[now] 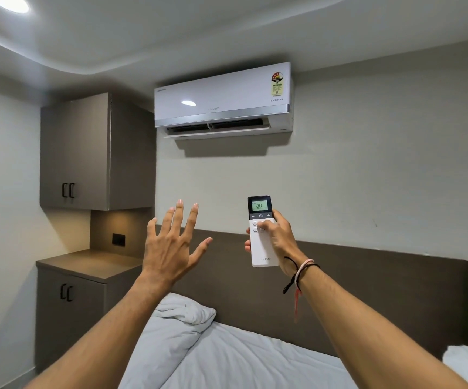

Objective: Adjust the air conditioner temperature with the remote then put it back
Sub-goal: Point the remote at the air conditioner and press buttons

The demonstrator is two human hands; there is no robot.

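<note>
A white air conditioner (223, 101) hangs high on the far wall with its bottom flap open. My right hand (276, 237) holds a slim white remote (261, 252) upright below it, pointed at the unit. The remote's dark top has a lit green screen reading 20. My thumb rests on the buttons just under the screen. My left hand (171, 245) is raised to the left of the remote, fingers spread, holding nothing.
A bed with white sheets (241, 357) and a pillow (183, 308) lies below my arms against a dark headboard (367, 290). A grey low cabinet (87, 265) with a bare top and a wall cupboard (87, 153) stand at the left.
</note>
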